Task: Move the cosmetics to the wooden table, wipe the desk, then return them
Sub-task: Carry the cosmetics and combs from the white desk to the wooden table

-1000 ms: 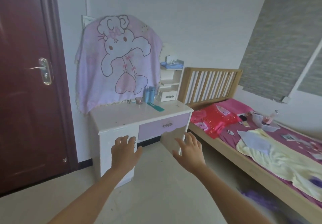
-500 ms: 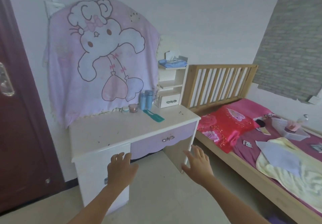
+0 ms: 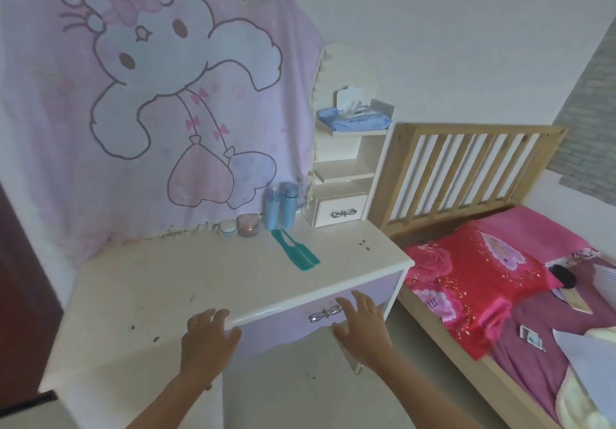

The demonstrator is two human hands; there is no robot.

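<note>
A white desk (image 3: pixel 200 282) with a lilac drawer front stands before me, its top dotted with dark specks. At its back edge stand two light-blue bottles (image 3: pixel 280 207), a pink glass jar (image 3: pixel 248 225) and a small white jar (image 3: pixel 228 227). A teal comb (image 3: pixel 295 253) lies flat in front of the bottles. My left hand (image 3: pixel 206 342) hovers at the desk's front edge, fingers spread, holding nothing. My right hand (image 3: pixel 361 323) is raised in front of the drawer near its bow handle, also empty.
A small white shelf unit (image 3: pixel 343 175) on the desk's right rear carries a blue wet-wipe pack (image 3: pixel 353 120). A pink cartoon blanket (image 3: pixel 150 102) hangs behind the desk. A wooden bed (image 3: pixel 466 162) with a red pillow (image 3: pixel 466 282) stands to the right.
I have come closer to the desk, which now fills the view; the door has slid out of sight at left. Both hands have moved forward to the desk's front edge.
</note>
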